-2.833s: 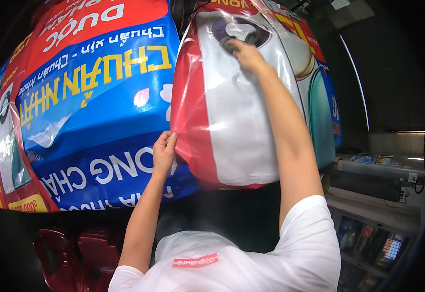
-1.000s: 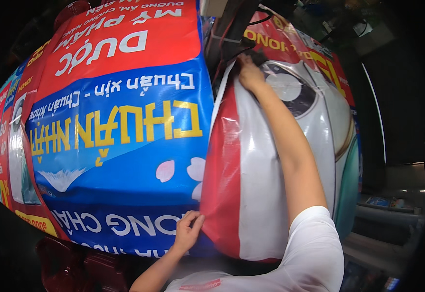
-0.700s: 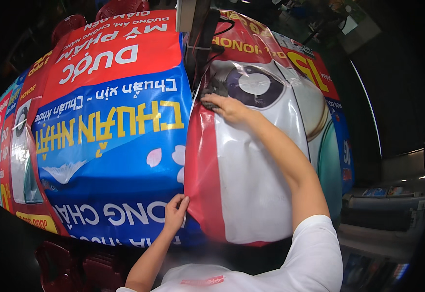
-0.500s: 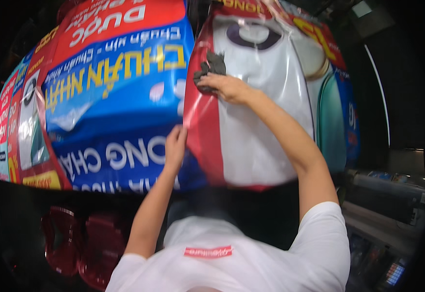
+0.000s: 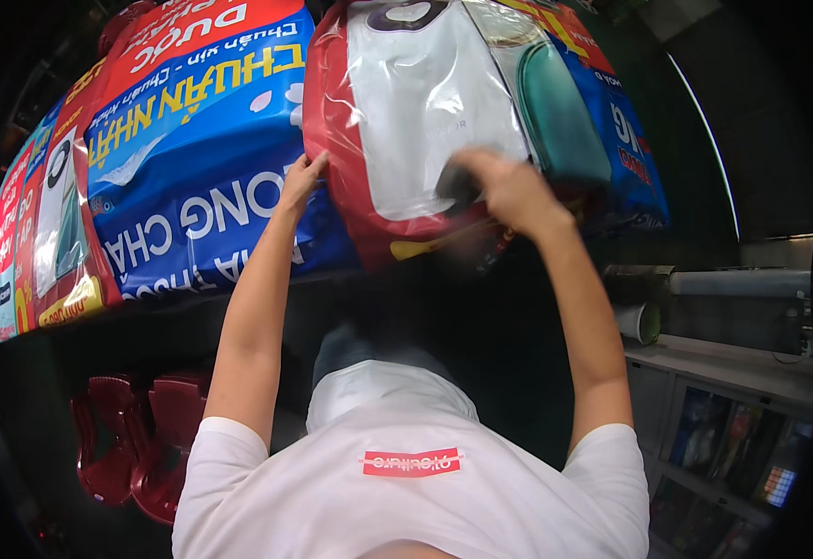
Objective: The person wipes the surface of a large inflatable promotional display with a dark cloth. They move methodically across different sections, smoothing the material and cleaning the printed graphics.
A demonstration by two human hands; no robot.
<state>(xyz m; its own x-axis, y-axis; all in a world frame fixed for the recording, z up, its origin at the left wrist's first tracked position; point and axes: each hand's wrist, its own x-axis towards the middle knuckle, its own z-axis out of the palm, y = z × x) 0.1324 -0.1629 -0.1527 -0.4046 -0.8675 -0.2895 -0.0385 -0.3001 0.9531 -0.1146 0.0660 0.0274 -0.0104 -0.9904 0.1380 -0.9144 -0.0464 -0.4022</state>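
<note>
A large glossy printed plastic sheet (image 5: 439,102), red at its edge with white and green areas, drapes over something bulky in front of me. To its left lies a blue printed sheet (image 5: 211,144) with yellow and white lettering. My left hand (image 5: 302,182) pinches the red sheet's left edge where it meets the blue one. Smeared by motion, my right hand (image 5: 513,191) holds a crumpled dark grey cloth (image 5: 459,184) against the lower white part of the sheet, near its front edge. The fingers curl over the cloth and partly hide it.
Dark red plastic chairs (image 5: 169,443) stand at the lower left. On the right is a grey cabinet (image 5: 742,373) with glass-fronted shelves, and a white cup-shaped thing (image 5: 644,321) lies near its top. More printed sheeting (image 5: 57,247) hangs at the far left.
My right hand has swept the cloth down toward the sheet's front edge and slightly right. My left hand has moved up and left along the seam. The view has shifted.
</note>
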